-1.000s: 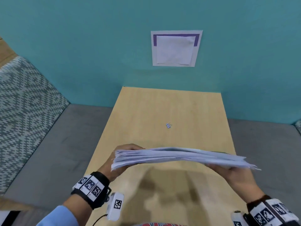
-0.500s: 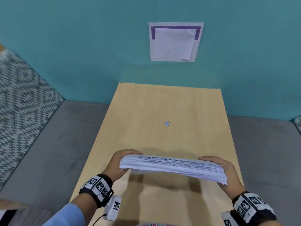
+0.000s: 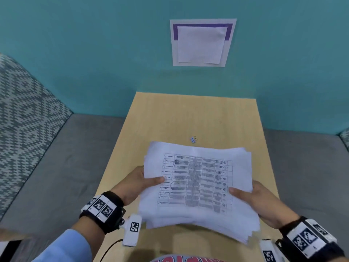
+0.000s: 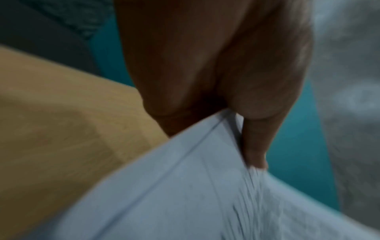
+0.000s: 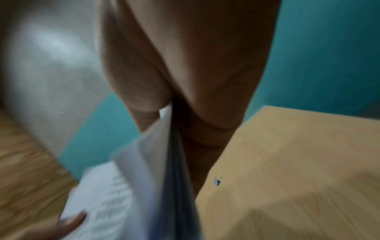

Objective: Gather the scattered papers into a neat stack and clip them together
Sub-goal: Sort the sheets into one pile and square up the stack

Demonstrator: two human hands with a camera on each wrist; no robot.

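A thick stack of white papers (image 3: pixel 198 186) with a printed table on top is held above the wooden table (image 3: pixel 188 118), its edges uneven at the near right corner. My left hand (image 3: pixel 149 181) grips its left edge, thumb on top. Opposite, my right hand (image 3: pixel 243 193) grips the right edge the same way. In the wrist views the sheets (image 4: pixel 205 194) (image 5: pixel 144 178) sit between thumb and fingers. A small binder clip (image 3: pixel 193 139) (image 5: pixel 217 181) lies on the table just beyond the stack.
The narrow table butts against a teal wall (image 3: pixel 94 53) with a white sheet (image 3: pixel 202 43) posted on it. Grey floor (image 3: pixel 66 167) lies on both sides, and a patterned cushion (image 3: pixel 22 120) stands at the left.
The stack, held edge-on and level a second ago, has been tilted so its printed top sheet faces me. Both hands kept their grip on its sides.
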